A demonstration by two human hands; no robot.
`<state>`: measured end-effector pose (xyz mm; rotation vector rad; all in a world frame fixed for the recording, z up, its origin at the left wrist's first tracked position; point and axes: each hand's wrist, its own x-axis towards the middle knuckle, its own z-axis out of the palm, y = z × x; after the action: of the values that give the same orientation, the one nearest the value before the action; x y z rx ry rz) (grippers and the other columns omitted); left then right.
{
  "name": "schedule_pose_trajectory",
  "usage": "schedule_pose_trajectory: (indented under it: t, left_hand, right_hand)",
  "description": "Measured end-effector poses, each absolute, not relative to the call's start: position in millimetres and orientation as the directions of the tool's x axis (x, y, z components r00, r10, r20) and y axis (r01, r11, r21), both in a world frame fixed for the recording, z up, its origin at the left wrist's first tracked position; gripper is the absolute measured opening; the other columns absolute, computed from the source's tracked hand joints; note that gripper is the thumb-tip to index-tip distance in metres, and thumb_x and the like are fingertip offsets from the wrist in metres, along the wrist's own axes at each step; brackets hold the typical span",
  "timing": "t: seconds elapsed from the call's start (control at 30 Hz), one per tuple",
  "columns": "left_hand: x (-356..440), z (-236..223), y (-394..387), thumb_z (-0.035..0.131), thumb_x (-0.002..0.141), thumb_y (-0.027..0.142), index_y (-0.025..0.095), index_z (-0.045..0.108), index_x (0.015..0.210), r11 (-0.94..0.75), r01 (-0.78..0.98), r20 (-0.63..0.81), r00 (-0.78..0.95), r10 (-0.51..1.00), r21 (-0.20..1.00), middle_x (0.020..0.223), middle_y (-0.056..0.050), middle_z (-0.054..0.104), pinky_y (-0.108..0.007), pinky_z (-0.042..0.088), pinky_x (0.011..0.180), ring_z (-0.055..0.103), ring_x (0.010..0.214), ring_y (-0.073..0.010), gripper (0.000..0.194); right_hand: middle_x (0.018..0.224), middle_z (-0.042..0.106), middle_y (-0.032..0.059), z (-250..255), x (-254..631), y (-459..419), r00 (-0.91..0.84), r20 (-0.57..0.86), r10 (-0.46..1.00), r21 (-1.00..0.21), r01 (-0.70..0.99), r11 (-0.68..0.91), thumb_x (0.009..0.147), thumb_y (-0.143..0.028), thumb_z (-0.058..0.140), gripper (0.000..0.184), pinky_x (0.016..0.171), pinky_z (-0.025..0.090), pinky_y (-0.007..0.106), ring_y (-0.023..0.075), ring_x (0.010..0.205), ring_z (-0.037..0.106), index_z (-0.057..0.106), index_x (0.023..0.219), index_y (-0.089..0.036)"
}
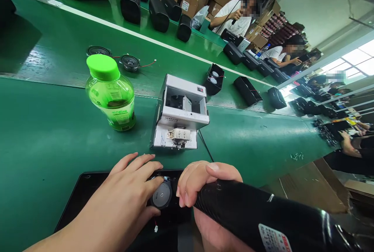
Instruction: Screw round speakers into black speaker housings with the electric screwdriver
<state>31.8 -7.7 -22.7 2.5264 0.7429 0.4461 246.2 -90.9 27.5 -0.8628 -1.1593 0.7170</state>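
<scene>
My left hand (128, 189) reaches over a black panel (87, 189). Its thumb and index finger sit at the edges of a round grey-backed speaker driver (161, 194) in the panel, while the other fingers stretch forward. A small white connector (156, 228) on a red wire lies just below the driver. My right hand (204, 189) is wrapped round a black electric screwdriver (257, 205) with a white label; its tip is hidden behind my fingers. Beyond my hands stands a white screw feeder (182, 115) with a metal pick-up block at its front.
A green-capped bottle (112, 96) stands left of the feeder. Two loose speaker drivers (130, 62) lie behind it. Black speaker housings (248, 90) line the green conveyor. Loose screws (297, 156) lie to the right, near a cardboard box (312, 185). Co-workers (233, 16) sit across the line.
</scene>
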Motion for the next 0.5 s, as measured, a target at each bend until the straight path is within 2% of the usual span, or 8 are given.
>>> schedule_pose_trajectory:
  t: [0.07, 0.13, 0.27, 0.33, 0.43, 0.5]
  left_hand:
    - [33.0, -21.8, -8.2, 0.104, 0.069, 0.008, 0.036, 0.100, 0.121, -0.743, 0.437, 0.165, 0.797, 0.581, 0.507, 0.150, -0.003, 0.098, -0.077, 0.069, 0.133, 0.089, 0.148, -0.0488, 0.059]
    - [34.2, -20.3, -8.8, 0.103, 0.071, 0.008, 0.035, 0.101, 0.121, -0.737, 0.453, 0.159, 0.789, 0.593, 0.501, 0.150, -0.004, 0.098, -0.076, 0.069, 0.134, 0.089, 0.148, -0.0485, 0.057]
    - [36.5, -15.4, -7.9, 0.106, 0.067, 0.005, 0.033, 0.101, 0.121, -0.730, 0.458, 0.108, 0.807, 0.581, 0.508, 0.151, -0.005, 0.097, -0.078, 0.069, 0.136, 0.088, 0.150, -0.0506, 0.061]
    - [37.5, -13.2, -7.0, 0.107, 0.066, 0.005, 0.033, 0.101, 0.119, -0.719, 0.474, 0.078, 0.806, 0.587, 0.509, 0.149, -0.005, 0.097, -0.078, 0.068, 0.136, 0.087, 0.151, -0.0508, 0.060]
    - [38.1, -12.5, -7.4, 0.106, 0.073, 0.007, 0.032, 0.101, 0.119, -0.732, 0.479, 0.085, 0.807, 0.585, 0.484, 0.148, -0.008, 0.097, -0.079, 0.068, 0.136, 0.088, 0.148, -0.0500, 0.053]
    - [37.5, -13.6, -8.7, 0.102, 0.079, 0.008, 0.031, 0.100, 0.122, -0.751, 0.462, 0.108, 0.815, 0.569, 0.471, 0.150, -0.008, 0.096, -0.080, 0.068, 0.136, 0.089, 0.148, -0.0491, 0.049]
  right_hand:
    - [0.084, 0.082, -0.0011, 23.1, 245.4, -90.4, 0.261, 0.447, 0.855, -0.877, -0.061, 0.477, 0.134, -0.037, 0.059, 0.039, 0.070, 0.066, 0.038, 0.0230, 0.069, 0.074, 0.088, 0.160, -0.038]
    - [0.086, 0.082, -0.0010, 18.8, 244.0, -88.7, 0.271, 0.488, 0.830, -0.858, -0.023, 0.513, 0.135, -0.038, 0.058, 0.040, 0.068, 0.065, 0.038, 0.0228, 0.067, 0.073, 0.086, 0.163, -0.037]
    - [0.087, 0.080, -0.0003, 14.8, 242.3, -85.2, 0.279, 0.548, 0.789, -0.825, 0.022, 0.565, 0.135, -0.060, 0.057, 0.050, 0.064, 0.066, 0.039, 0.0238, 0.065, 0.073, 0.083, 0.169, -0.033]
    - [0.087, 0.081, -0.0003, 14.2, 241.9, -85.7, 0.274, 0.548, 0.790, -0.827, 0.036, 0.561, 0.134, -0.064, 0.062, 0.051, 0.065, 0.066, 0.039, 0.0234, 0.065, 0.073, 0.082, 0.169, -0.033]
    - [0.089, 0.082, 0.0004, 14.6, 242.7, -89.1, 0.271, 0.538, 0.798, -0.832, 0.022, 0.554, 0.135, -0.064, 0.058, 0.052, 0.065, 0.066, 0.039, 0.0231, 0.066, 0.073, 0.081, 0.171, -0.035]
    - [0.087, 0.081, -0.0014, 17.6, 244.4, -90.4, 0.281, 0.475, 0.834, -0.870, 0.009, 0.493, 0.134, -0.066, 0.058, 0.049, 0.065, 0.067, 0.039, 0.0229, 0.065, 0.073, 0.081, 0.169, -0.039]
